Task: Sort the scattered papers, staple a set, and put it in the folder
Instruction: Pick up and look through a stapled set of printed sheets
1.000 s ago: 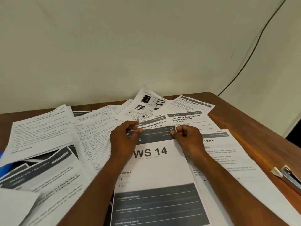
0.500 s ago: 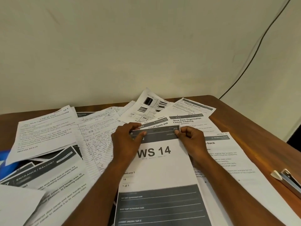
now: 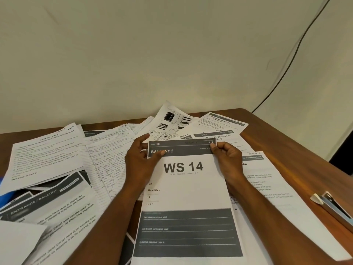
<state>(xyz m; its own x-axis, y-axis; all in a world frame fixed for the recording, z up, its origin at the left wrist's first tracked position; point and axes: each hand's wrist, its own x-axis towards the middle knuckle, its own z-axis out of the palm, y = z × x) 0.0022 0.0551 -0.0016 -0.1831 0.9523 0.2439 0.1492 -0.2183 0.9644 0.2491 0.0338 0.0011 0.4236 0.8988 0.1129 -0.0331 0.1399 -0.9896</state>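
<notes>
Both hands are holding the "WS 14" sheet by its top corners, near the middle of the tabletop. The left hand is pinching the top-left corner, its thumb lying across the dark header band over the word "BALCONY 2" and its fingers curling behind the paper. The right hand is pinching the top-right corner beside the "#14" mark, thumb on the front and fingers tucked behind. The sheet's top edge is lifting a little off the pile while its lower part is lying flat toward the near edge.

Loose papers are covering most of the tabletop around it. A handwritten page is lying just left of the left hand, and a typed page is lying beyond that, toward the left edge. A sheet headed "ENTRANCE / BALCONY" is sitting at the near left, overlapping others. A page with drawings is tilting up against the wall at the far edge, and a page titled "Organize Napkins" is lying next to it toward the far right corner. Another printed page is lying under the right forearm. A bit of something blue is showing at the left edge under the papers; what it is I cannot tell. A stapler is sitting by the right edge, on bare wood, apart from the papers. A dark cable is running down the wall toward the far right corner.
</notes>
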